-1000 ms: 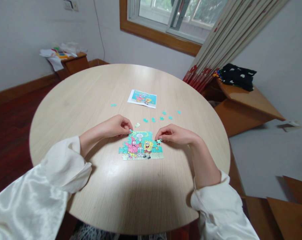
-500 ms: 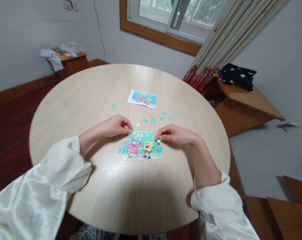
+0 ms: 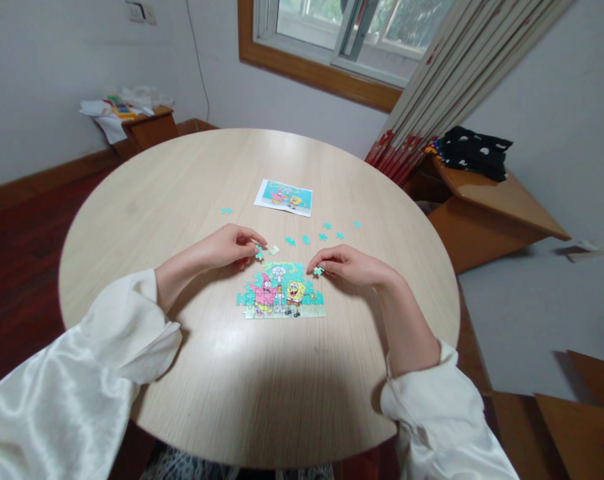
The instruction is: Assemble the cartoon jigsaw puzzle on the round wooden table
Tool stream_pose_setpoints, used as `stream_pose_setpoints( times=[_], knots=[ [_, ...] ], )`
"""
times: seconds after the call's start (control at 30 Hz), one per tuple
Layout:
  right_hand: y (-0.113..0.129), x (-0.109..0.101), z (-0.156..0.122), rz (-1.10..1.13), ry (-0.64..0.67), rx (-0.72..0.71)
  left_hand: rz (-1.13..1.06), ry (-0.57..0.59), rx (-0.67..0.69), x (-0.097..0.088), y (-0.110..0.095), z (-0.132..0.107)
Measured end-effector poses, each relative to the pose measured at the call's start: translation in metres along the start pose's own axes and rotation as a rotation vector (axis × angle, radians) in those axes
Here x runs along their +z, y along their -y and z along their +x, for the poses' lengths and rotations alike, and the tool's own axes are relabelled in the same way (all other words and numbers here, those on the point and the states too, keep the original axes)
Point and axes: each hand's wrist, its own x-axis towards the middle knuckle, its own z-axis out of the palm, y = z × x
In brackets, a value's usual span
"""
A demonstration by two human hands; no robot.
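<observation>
A partly assembled cartoon jigsaw puzzle (image 3: 281, 299) lies on the round wooden table, with a ragged outline on its left and right sides. At its upper left, my left hand (image 3: 232, 245) has a teal puzzle piece (image 3: 259, 253) at the thumb tip, the index finger stretched above it. Beyond the upper right edge, my right hand (image 3: 349, 264) pinches another teal puzzle piece (image 3: 318, 271) at its fingertips. A pale loose piece (image 3: 274, 251) lies just right of my left fingertips.
Several loose teal pieces (image 3: 306, 240) are scattered behind the puzzle, and one more piece (image 3: 227, 211) lies farther left. A printed reference picture (image 3: 285, 197) rests toward the back of the table (image 3: 182, 173). A wooden cabinet (image 3: 482, 213) stands at the right.
My left hand has moved up and slightly left with its piece, away from the puzzle's corner, and its index finger has lifted. My right hand has moved its piece slightly up.
</observation>
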Motion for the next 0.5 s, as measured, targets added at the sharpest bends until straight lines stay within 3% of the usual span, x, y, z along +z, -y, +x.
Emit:
stream_pose_setpoints(
  times=[0.23, 0.37, 0.5],
  knots=[
    [-0.006, 0.003, 0.004, 0.090, -0.236, 0.084, 0.024, -0.170, 0.019, -0.001, 0.000, 0.002],
    [-0.015, 0.003, 0.008, 0.186, -0.386, 0.130, 0.127, -0.232, 0.055, -0.001, 0.004, 0.003],
    [-0.022, 0.002, 0.010, 0.148, -0.442, 0.141, 0.277, -0.289, 0.092, 0.000, 0.008, 0.006]
  ],
)
